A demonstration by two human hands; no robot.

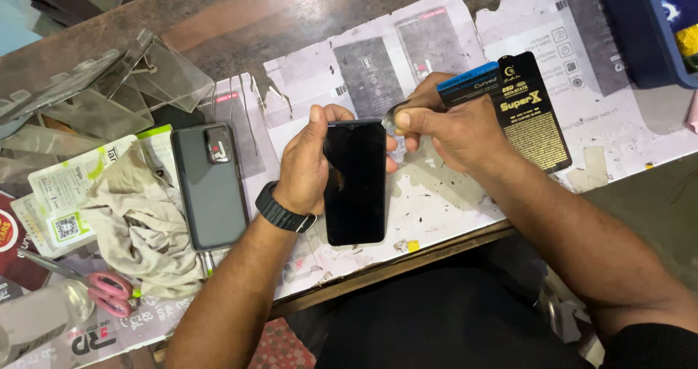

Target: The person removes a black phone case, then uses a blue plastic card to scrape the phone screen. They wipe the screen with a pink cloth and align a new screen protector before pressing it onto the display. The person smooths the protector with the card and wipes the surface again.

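- While the left hand [309, 167] cradles a dark smartphone [355, 183] at the centre of the frame, its fingers wrap the left edge and reach behind, keeping the black screen face-up and steady above the counter [240, 20].
- The right hand [454, 130] meets the phone's top right corner, thumb and forefinger pinched narrow on a small, pale, glossy scrap [391, 122]; whether it is a film tab or a wipe cannot be told.
- A black wristband [285, 213] sits on the left wrist.
- Just behind the right hand, a black-and-gold flat package with a blue strip [525, 107] lies on the paper, near enough to reach.
- A second phone in a grey case [211, 187] rests face-down left of centre, apart from the work, beside a crumpled beige cloth [142, 220].
- Pink-handled scissors [102, 287] lie at lower left, with a clear plastic bottle [36, 318] below them.
- Clear plastic sheets [109, 85] are heaped at upper left.
- Printed white paper sheets [436, 187], scuffed and torn, cover the counter under the hands, seemingly as a work surface.
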